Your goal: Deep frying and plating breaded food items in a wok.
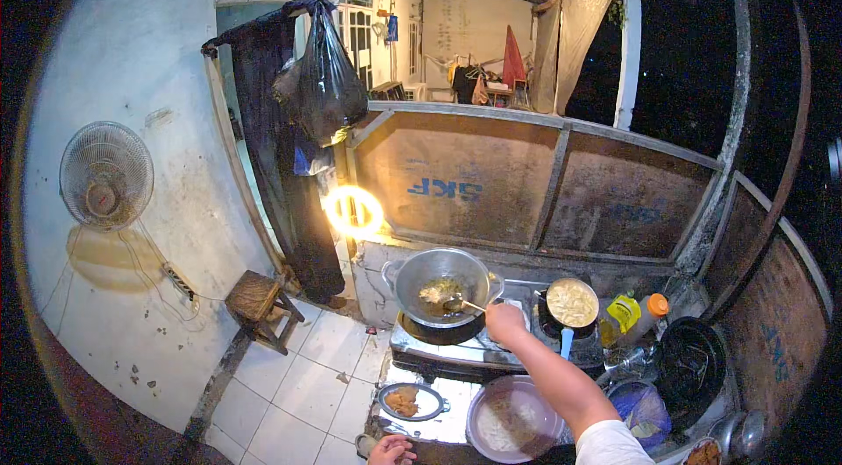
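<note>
My right hand (506, 325) grips the handle of a cooking spatula or ladle (472, 306). Its head dips into oil and a pale frying piece (439, 294) inside a two-handled metal wok (411, 267). The wok sits on the left burner of a gas stove (454, 352). On the right burner stands a small pan (572, 304) with a blue handle, full of pale food in liquid. My left hand (391, 450) is low at the bottom edge, fingers loosely curled and apart, with nothing seen in it. Above it lies an oval plate (431, 414) with browned fried food (402, 401).
A purple basin (475, 429) of white flour lies below my right forearm. Right of the stove are a yellow oil pouch (623, 312), an orange-capped bottle (648, 317) and a black tub (714, 373). A lit ring lamp (354, 211) glows behind the wok; a wooden stool (253, 297) stands left.
</note>
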The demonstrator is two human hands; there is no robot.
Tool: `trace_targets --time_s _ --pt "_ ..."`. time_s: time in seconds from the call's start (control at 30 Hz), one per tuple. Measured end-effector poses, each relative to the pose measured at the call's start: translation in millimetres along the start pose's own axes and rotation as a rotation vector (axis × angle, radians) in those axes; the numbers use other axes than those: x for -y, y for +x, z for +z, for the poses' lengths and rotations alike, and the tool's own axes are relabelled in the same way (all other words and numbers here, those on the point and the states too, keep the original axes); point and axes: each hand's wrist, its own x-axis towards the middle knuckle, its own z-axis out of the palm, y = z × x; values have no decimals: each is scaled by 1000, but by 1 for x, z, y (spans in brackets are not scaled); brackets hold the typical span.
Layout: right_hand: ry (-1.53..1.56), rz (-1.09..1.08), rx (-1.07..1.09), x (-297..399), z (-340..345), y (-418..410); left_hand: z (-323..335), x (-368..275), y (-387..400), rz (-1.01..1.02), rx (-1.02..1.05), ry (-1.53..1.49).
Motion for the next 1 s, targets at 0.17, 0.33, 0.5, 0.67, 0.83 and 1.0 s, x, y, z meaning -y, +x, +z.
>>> trace_targets --time_s 0.17,0.33,0.5,0.67,0.83,1.0 --pt "2 -4 -23 5 -30 -9 -4 0 -1 0 1 8" --pt "-18 10 -117 3 -29 -15 -5 3 2 -8 24 7" --pt "-72 -13 -56 6 -15 -14 2 1 3 23 26 21" --pt "-34 -38 -89 11 -14 -13 3 2 1 20 18 19" --pt "-32 8 -79 9 -10 -8 -1 11 7 39 59 3" --pt "28 37 -97 10 -27 -13 0 7 0 37 32 -29"
